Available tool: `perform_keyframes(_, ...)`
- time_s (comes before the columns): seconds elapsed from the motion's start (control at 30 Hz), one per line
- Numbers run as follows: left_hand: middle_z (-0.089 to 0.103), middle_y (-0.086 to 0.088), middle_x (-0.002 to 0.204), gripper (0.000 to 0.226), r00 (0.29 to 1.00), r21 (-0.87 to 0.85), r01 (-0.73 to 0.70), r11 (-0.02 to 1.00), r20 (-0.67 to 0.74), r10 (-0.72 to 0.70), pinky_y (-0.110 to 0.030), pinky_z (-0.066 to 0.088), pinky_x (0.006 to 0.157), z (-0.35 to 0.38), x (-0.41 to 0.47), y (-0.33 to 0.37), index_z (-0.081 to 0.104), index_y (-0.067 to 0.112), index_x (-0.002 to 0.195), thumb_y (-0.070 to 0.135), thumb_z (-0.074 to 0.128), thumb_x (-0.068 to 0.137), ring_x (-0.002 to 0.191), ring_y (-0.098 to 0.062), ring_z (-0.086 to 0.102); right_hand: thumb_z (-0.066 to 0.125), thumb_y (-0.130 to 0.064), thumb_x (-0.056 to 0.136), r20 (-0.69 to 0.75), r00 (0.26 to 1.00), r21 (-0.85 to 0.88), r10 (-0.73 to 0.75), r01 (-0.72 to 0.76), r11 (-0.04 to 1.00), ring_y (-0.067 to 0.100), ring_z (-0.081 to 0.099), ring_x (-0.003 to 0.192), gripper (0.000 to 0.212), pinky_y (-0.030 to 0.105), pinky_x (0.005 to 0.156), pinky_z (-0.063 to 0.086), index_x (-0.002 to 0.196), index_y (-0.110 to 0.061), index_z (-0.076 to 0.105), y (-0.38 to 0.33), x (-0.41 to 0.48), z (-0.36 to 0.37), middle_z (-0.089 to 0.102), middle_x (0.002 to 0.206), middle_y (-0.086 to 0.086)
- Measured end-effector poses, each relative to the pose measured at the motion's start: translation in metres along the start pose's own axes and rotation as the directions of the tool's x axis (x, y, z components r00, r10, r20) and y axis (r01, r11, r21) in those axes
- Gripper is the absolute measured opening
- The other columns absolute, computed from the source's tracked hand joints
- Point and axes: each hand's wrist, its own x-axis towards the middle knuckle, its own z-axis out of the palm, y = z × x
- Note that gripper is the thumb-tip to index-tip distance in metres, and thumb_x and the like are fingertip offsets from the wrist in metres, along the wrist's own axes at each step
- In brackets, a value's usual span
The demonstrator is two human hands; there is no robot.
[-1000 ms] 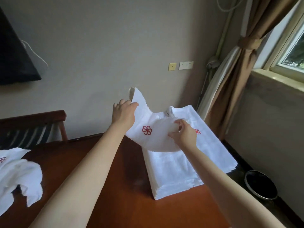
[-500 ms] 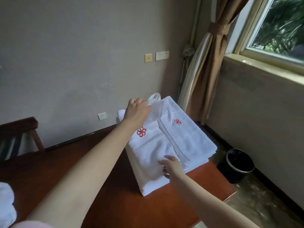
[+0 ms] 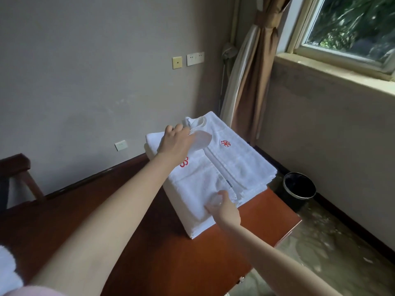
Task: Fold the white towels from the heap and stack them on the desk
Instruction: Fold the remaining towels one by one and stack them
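Head | wooden desk (image 3: 149, 242), wall (image 3: 85, 82) | left hand (image 3: 176, 144) grips towel (image 3: 198, 182), right hand (image 3: 225, 210) presses it

— Type of place?
— Hotel guest room, by my reckoning.
— Evidence?
— Item: stacked white towels (image 3: 241, 165), each with the same red flower mark (image 3: 226, 143). Item: dark wooden desk (image 3: 181, 263), chair (image 3: 15, 165). Item: tied-back curtain (image 3: 254, 82), window (image 3: 350, 28), small black bin (image 3: 299, 186), wall sockets (image 3: 195, 58).
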Motion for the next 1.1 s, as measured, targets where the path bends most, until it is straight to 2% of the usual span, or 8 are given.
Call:
perform_keyframes(0.1, 0.049, -0.007, 0.122, 0.047, 1.0, -0.024, -0.008, 1.0, 0.003, 0.008, -0.032, 0.024, 0.077, 0.004, -0.005, -0.003, 0.055, 0.021, 0.118, -0.003, 0.048, 0.079, 0.105, -0.025, 0.045, 0.053, -0.05, 0.084, -0.06, 0.997, -0.151, -0.055, 0.045, 0.988, 0.013, 0.062, 0.061, 0.043, 0.024, 0.049, 0.042, 0.125, -0.036, 0.047, 0.002, 0.003, -0.012, 0.064, 0.076, -0.007)
perform_keyframes(0.2, 0.049, -0.005, 0.114, 0.045, 1.0, -0.055, -0.015, 0.998, -0.007, 0.015, -0.032, 0.021, 0.077, 0.009, -0.007, -0.005, 0.056, 0.02, 0.114, -0.004, 0.047, 0.078, 0.104, -0.025, 0.044, 0.052, -0.051, 0.089, -0.122, 0.989, -0.159, -0.087, 0.067, 0.985, 0.012, 0.063, 0.065, 0.039, 0.026, 0.058, 0.05, 0.122, -0.03, 0.054, -0.003, 0.014, -0.026, 0.061, 0.077, -0.009)
perform_keyframes(0.43, 0.049, -0.004, 0.109, 0.05, 0.999, -0.114, 0.048, 0.992, 0.018, -0.046, -0.034, 0.026, 0.084, 0.019, 0.005, -0.02, 0.054, 0.019, 0.118, -0.006, 0.047, 0.075, 0.109, -0.027, 0.041, 0.061, -0.043, 0.088, -0.171, 0.956, -0.131, -0.237, 0.217, 0.967, 0.017, 0.059, 0.074, 0.04, 0.028, 0.058, 0.042, 0.121, -0.023, 0.052, -0.049, 0.067, -0.046, 0.062, 0.091, -0.001)
perform_keyframes(0.63, 0.049, -0.004, 0.109, 0.056, 0.991, -0.14, 0.133, 0.981, 0.011, -0.132, -0.034, 0.021, 0.089, 0.038, 0.029, -0.047, 0.057, 0.023, 0.118, -0.007, 0.047, 0.071, 0.108, -0.027, 0.04, 0.08, -0.042, 0.072, -0.033, 0.877, -0.028, -0.48, 0.479, 0.877, 0.022, 0.044, 0.126, 0.089, 0.03, 0.089, 0.04, 0.144, -0.017, 0.033, -0.118, 0.138, -0.042, 0.045, 0.138, 0.004)
perform_keyframes(0.73, 0.048, -0.005, 0.108, 0.059, 0.987, -0.153, 0.162, 0.975, 0.019, -0.161, -0.038, 0.021, 0.095, 0.048, 0.045, -0.059, 0.058, 0.026, 0.122, -0.007, 0.046, 0.074, 0.109, -0.029, 0.041, 0.086, -0.037, 0.065, 0.061, 0.859, 0.091, -0.508, 0.502, 0.86, 0.023, 0.036, 0.135, 0.111, 0.035, 0.105, 0.036, 0.151, -0.015, 0.019, -0.152, 0.171, -0.039, 0.036, 0.148, 0.004)
perform_keyframes(0.83, 0.046, -0.005, 0.108, 0.061, 0.98, -0.116, 0.198, 0.973, 0.039, -0.195, -0.038, 0.018, 0.097, 0.058, 0.061, -0.07, 0.056, 0.027, 0.122, -0.007, 0.045, 0.073, 0.108, -0.028, 0.04, 0.086, -0.026, 0.065, 0.17, 0.84, 0.218, -0.515, 0.477, 0.851, 0.021, 0.05, 0.118, 0.104, 0.034, 0.093, 0.046, 0.148, -0.019, 0.024, -0.18, 0.198, -0.033, 0.048, 0.132, 0.002)
perform_keyframes(0.97, 0.044, -0.004, 0.107, 0.058, 0.97, -0.095, 0.239, 0.966, 0.077, -0.232, -0.037, 0.019, 0.097, 0.077, 0.083, -0.085, 0.056, 0.023, 0.118, -0.009, 0.043, 0.071, 0.107, -0.027, 0.04, 0.076, -0.021, 0.074, 0.245, 0.83, 0.209, -0.502, 0.46, 0.863, 0.02, 0.061, 0.091, 0.046, 0.024, 0.066, 0.045, 0.115, -0.014, 0.056, -0.198, 0.234, -0.017, 0.062, 0.095, -0.003)
perform_keyframes(1.1, 0.046, -0.004, 0.119, 0.056, 0.944, -0.115, 0.323, 0.939, 0.108, -0.311, -0.039, 0.017, 0.107, 0.105, 0.099, -0.1, 0.051, 0.023, 0.127, -0.005, 0.042, 0.079, 0.114, -0.027, 0.038, 0.064, -0.02, 0.086, 0.214, 0.859, 0.116, -0.466, 0.451, 0.885, 0.019, 0.053, 0.077, 0.037, 0.018, 0.052, 0.036, 0.118, -0.012, 0.048, -0.205, 0.262, 0.004, 0.05, 0.076, -0.007)
